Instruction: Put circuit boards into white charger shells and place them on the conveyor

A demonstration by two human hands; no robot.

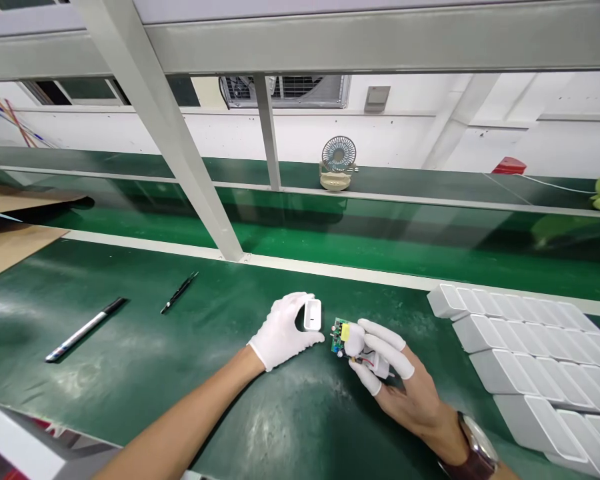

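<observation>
My left hand (286,333), in a white glove, curves around a small white plastic housing (313,315) with its open side facing up. Thumb and fingers are on either side of it. To the right, my right hand (387,363), with white finger cots on several fingers, grips a small green circuit board (339,335) with yellow and white parts. A white plug piece (377,363) with thin red and black wires sits under those fingers, partly hidden by them. A gap separates the board from the housing.
Rows of white plastic housings (525,340) stand at the right. A marker (86,330) and a black pen (179,293) lie at the left. A small fan (338,163) stands behind the green belt (380,240); a metal post (180,147) slants down to the bench. Cardboard (15,247) lies far left.
</observation>
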